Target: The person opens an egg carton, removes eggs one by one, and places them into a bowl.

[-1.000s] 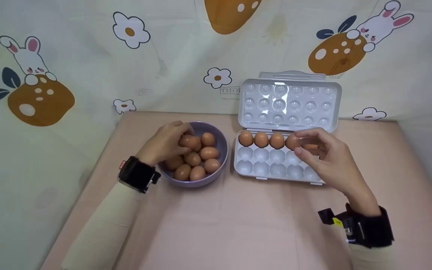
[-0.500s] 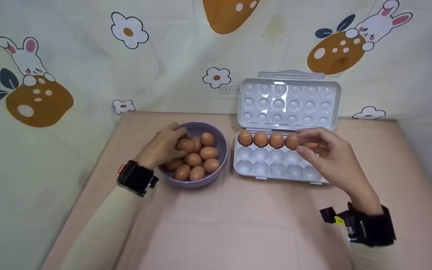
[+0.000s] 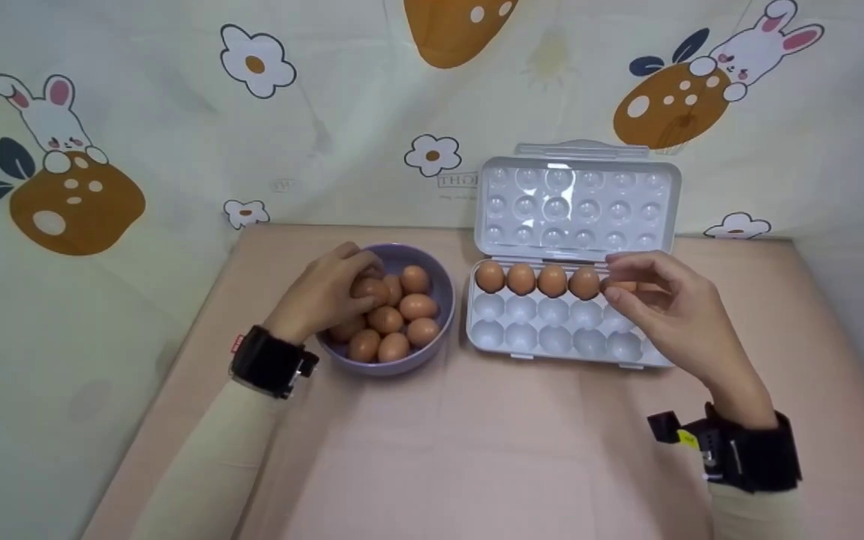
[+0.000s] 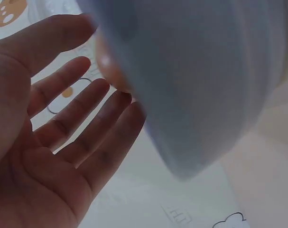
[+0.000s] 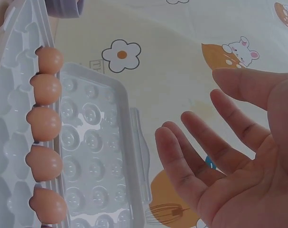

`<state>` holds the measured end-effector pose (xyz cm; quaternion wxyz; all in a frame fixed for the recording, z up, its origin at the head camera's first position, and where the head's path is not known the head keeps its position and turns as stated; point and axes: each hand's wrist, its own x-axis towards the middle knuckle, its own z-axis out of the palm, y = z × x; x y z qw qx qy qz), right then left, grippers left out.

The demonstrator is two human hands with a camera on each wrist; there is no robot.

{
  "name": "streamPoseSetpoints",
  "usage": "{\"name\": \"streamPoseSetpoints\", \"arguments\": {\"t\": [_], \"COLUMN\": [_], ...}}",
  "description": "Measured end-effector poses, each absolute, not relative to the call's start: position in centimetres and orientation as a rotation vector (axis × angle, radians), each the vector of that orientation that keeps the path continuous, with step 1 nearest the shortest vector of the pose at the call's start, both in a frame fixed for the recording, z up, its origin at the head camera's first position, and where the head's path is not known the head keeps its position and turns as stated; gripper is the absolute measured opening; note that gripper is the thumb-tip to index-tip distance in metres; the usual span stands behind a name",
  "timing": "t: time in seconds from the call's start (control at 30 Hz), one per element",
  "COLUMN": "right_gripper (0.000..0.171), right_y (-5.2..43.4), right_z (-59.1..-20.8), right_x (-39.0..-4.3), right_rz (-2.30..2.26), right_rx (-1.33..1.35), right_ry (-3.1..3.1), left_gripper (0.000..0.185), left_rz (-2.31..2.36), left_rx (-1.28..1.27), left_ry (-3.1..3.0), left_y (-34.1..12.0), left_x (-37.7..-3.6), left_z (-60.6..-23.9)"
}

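Observation:
In the head view, my left hand (image 3: 331,291) reaches into the purple bowl (image 3: 385,369) at its left side. Its thumb and fingers grip a brown egg (image 3: 370,292) among several others. The left wrist view shows the outer wall of the bowl (image 4: 205,85) covering much of that egg (image 4: 109,66). My right hand (image 3: 676,319) is over the right end of the egg box (image 3: 507,351), fingers spread and holding nothing. Brown eggs (image 5: 46,124) fill a row of cups along the hinge, and the front two rows hold none where visible.
The egg box's clear lid (image 3: 578,206) stands open, leaning back near the patterned cloth backdrop (image 3: 342,120). A pink cloth (image 3: 439,450) covers the table. The bowl stands just left of the box.
My right hand has drawn slightly right, away from the fourth egg in the row. My left hand stays in the bowl, and the egg at its fingers has shifted slightly left.

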<state>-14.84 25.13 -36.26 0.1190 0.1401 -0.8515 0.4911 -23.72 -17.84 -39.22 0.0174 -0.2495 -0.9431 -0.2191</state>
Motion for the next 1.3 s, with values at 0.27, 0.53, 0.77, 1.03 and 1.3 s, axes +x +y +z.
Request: {"name": "streamPoseSetpoints", "arguments": {"t": [0.27,0.53,0.77,1.03,1.3], "right_gripper": [0.036,0.044,0.048,0.051,0.052], "right_y": [26.4,27.4,28.0,28.3,28.6], "right_z": [-36.4,-36.5,-36.7,-37.1,-37.4], "right_x": [-15.1,-15.3,-15.4,-15.6,-15.8], "right_rz": [1.307,1.081,0.996,0.955,0.929], "right_rx": [0.327,0.345,0.381,0.371,0.354], "right_ry": [-2.516,-2.585,-2.590,-2.617,-2.677], "left_gripper": [0.040,0.045,0.051,0.057,0.060], "left_rz": [-0.696,-0.735,-0.768,-0.700,-0.706], "left_rx": [-0.820,-0.801,-0.758,-0.741,-0.721], "left_ry": [-2.753,-2.699,-2.685,-2.700,-2.688], "left_y": [-15.5,-12.9,-11.0,-9.0,-7.9], "left_x": [-22.5,-21.3,-20.5,-20.0,-19.4], "left_z": [-38.2,-37.9,-38.2,-38.6,-39.1]}}
